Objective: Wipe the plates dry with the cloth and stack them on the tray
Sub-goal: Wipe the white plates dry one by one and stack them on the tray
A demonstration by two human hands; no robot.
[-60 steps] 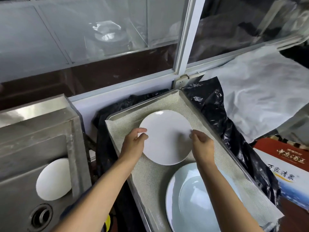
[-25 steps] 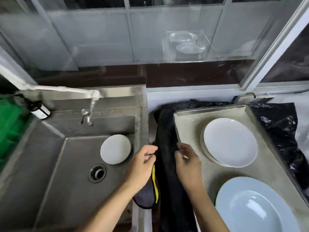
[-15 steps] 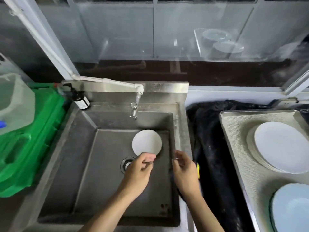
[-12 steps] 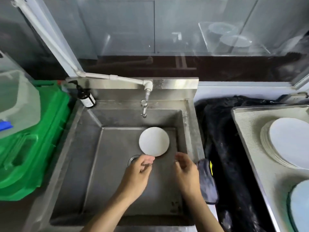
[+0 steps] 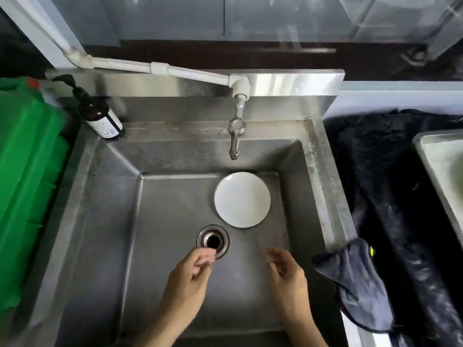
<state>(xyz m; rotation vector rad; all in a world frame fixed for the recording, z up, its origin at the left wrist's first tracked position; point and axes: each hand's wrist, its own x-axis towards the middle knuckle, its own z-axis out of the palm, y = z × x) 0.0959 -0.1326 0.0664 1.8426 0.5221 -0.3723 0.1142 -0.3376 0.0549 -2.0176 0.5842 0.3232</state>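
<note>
Both of our hands are out over the steel sink (image 5: 105, 221) and neither holds anything. Our left hand (image 5: 190, 274) has its fingers loosely curled, fingertips right at the near edge of the drain (image 5: 213, 240). Our right hand (image 5: 288, 274) is beside it, fingers relaxed and spread a little, blurred at the tips. The white plate (image 5: 242, 199) lies flat on the sink floor beyond both hands, past the drain and under the tap (image 5: 235, 136), apart from either hand. Off to the right of our right hand, the dark cloth (image 5: 355, 284) hangs over the sink's rim, untouched. Farther right, only a corner of the tray (image 5: 441, 156) shows. Far beyond our left hand stands a pump bottle (image 5: 99, 113).
</note>
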